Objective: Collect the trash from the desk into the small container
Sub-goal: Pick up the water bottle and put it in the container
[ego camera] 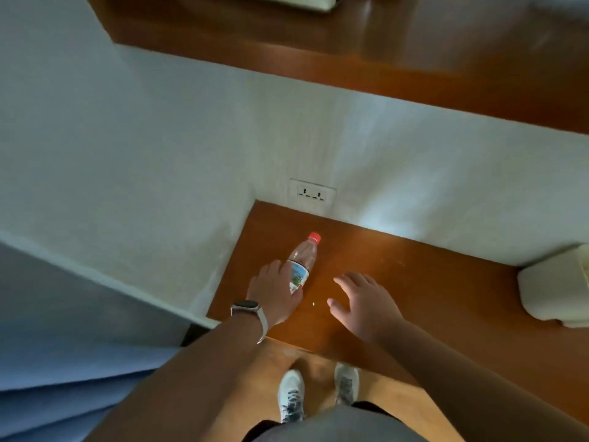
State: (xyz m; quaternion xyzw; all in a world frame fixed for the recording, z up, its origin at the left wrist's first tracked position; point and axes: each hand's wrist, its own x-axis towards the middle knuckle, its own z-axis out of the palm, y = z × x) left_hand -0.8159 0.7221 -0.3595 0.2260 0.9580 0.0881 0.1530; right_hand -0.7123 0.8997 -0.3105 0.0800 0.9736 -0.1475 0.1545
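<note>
A clear plastic bottle (304, 258) with a red cap and a printed label stands on the wooden desk (430, 291), near the wall corner. My left hand (274, 293), a watch on its wrist, grips the bottle's lower half from the left. My right hand (366, 303) hovers over the desk just right of the bottle with fingers spread and holds nothing. A small white container (554, 288) sits at the desk's right edge, partly cut off by the frame. A tiny green speck (314, 304) lies on the desk between my hands.
A white wall with a double socket (311, 194) runs behind the desk, and a second wall closes its left side. A wooden shelf (350, 59) hangs above. My shoes (318, 393) stand on the floor at the desk's front edge.
</note>
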